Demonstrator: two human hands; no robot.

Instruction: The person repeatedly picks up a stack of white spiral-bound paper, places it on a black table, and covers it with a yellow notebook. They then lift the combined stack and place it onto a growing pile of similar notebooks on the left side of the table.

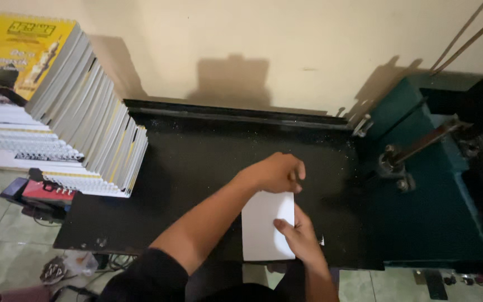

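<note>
Head view: two hands, left hand [275, 172] and right hand [300, 237], seemingly grip one white sheet [264, 229].

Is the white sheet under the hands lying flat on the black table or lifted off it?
Flat. The white sheet lies on the black table, left hand at its top edge, right hand pressing its right side.

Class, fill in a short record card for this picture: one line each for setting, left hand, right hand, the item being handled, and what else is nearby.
Setting: black work table against a cream wall
Left hand: on the top edge of the white paper stack, fingers bent over it
Right hand: thumb pressing on the paper's right side
White paper stack: lies flat near the table's front edge
Nearby: leaning pile of spiral-bound books on the left; dark green machine with a metal lever on the right
</note>
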